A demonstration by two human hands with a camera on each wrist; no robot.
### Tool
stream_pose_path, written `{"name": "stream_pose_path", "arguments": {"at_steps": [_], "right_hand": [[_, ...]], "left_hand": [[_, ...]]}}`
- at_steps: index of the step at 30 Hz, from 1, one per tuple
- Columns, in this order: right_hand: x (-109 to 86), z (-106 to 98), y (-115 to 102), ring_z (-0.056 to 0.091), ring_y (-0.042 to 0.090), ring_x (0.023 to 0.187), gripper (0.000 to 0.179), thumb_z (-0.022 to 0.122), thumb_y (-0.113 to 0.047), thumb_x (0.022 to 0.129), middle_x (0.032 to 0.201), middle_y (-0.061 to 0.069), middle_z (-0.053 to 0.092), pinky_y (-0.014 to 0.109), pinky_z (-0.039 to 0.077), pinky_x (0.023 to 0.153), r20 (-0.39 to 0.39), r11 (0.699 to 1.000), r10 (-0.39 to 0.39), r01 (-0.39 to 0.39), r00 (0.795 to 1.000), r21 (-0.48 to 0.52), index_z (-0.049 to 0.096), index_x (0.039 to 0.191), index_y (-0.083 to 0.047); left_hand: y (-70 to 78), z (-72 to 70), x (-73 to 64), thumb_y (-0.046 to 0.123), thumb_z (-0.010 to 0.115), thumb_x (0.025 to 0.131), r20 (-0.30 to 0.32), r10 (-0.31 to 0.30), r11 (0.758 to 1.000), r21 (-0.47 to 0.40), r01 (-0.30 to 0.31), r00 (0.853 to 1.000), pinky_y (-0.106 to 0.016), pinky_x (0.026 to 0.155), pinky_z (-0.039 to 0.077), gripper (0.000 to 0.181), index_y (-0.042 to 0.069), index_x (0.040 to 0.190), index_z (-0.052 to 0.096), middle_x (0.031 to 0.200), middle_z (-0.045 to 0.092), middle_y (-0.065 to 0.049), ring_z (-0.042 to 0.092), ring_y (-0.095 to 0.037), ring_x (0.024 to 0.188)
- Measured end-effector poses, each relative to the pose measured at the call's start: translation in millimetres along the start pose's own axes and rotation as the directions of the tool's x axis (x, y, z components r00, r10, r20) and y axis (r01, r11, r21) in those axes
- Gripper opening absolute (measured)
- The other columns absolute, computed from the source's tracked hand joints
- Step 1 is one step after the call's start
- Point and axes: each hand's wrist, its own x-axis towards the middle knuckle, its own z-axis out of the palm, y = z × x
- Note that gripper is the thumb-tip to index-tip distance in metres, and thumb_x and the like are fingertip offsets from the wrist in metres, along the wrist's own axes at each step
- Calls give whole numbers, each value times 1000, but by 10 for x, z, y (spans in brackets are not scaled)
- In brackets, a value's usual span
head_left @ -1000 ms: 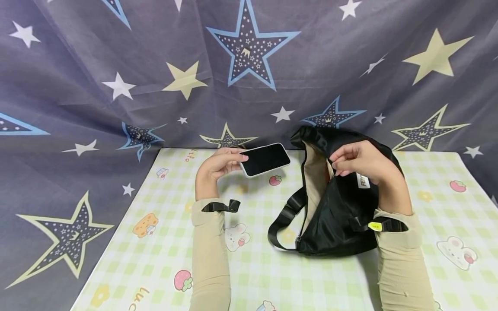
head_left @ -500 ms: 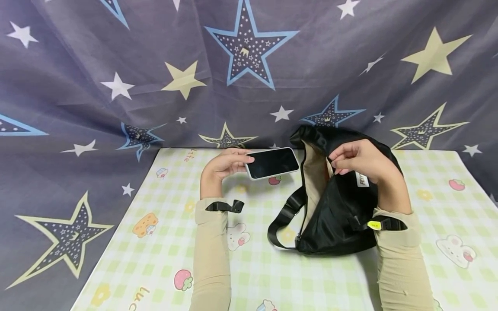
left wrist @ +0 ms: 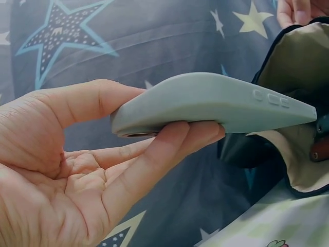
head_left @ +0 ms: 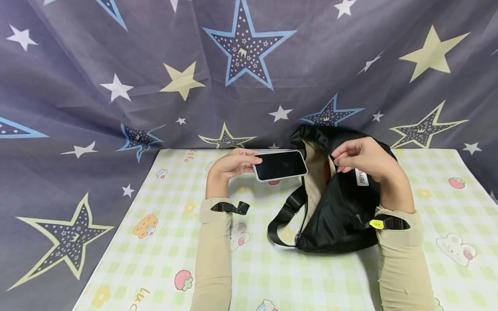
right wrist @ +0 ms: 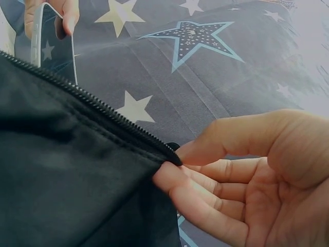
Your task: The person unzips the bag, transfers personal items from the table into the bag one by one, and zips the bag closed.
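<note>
My left hand (head_left: pixel 235 165) pinches one end of a smartphone (head_left: pixel 281 166) in a pale case, thumb above and fingers below. The phone's dark screen faces up, and its far end overlaps the mouth of a black bag (head_left: pixel 342 216) in the head view. With thumb and fingertips my right hand (head_left: pixel 365 157) pinches the bag's zippered edge (right wrist: pixel 118 121), holding the mouth apart. Beige lining (head_left: pixel 313 172) shows inside. In the left wrist view a brown object (left wrist: pixel 321 149) lies within the bag, its kind unclear.
A black strap (head_left: pixel 285 220) loops out from the bag's left side onto the checked tablecloth (head_left: pixel 155 268). Behind the table hangs a grey curtain (head_left: pixel 155 52) printed with stars.
My left hand has carried the phone to the right and slightly down, up to the bag's mouth. The right hand keeps its pinch on the edge, nearly still.
</note>
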Motion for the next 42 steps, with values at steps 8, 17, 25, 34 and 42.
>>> {"name": "stream_pose_path", "arguments": {"at_steps": [8, 17, 25, 34, 42], "right_hand": [[-6, 5, -12, 71, 10, 71, 27, 64, 2, 94, 80, -6, 73, 30, 62, 69, 6, 1000, -8, 8, 1000, -2, 63, 115, 18], [14, 2, 4, 71, 10, 71, 27, 63, 3, 94, 81, -5, 73, 30, 62, 69, 9, 1000, -11, 12, 1000, -11, 63, 116, 18], [17, -22, -15, 71, 10, 70, 26, 65, 3, 93, 79, -7, 73, 29, 62, 68, 1, 1000, -19, 19, 1000, 0, 63, 114, 18], [24, -15, 0, 71, 10, 69, 27, 64, 4, 93, 79, -7, 73, 28, 62, 67, 10, 1000, -15, 15, 1000, 14, 62, 115, 19], [16, -19, 3, 71, 9, 69, 27, 64, 4, 93, 78, -8, 73, 28, 62, 67, 8, 1000, -20, 20, 1000, 20, 62, 114, 20]], "left_hand": [[6, 152, 78, -7, 49, 98, -10, -35, 999, 40, 35, 999, -27, 79, 59, 23, -9, 119, 57, 88, 75, 0, 73, -11, 80], [-22, 296, 182, -8, 49, 98, 36, -46, 999, 31, 44, 998, -27, 78, 59, 14, 1, 102, 60, 81, 73, 0, 72, -11, 75], [-43, 385, 229, -7, 52, 98, 33, -55, 997, 46, 54, 998, -25, 74, 57, 16, 4, 93, 63, 77, 68, -1, 67, -14, 67], [-60, 483, 305, -5, 50, 100, 63, -64, 997, 42, 62, 996, -24, 72, 58, 13, -3, 109, 59, 84, 74, -1, 72, -11, 73], [-53, 537, 338, -5, 49, 101, 84, -70, 997, 49, 66, 994, -25, 75, 58, 18, -6, 116, 59, 86, 75, 0, 72, -11, 77]]}}
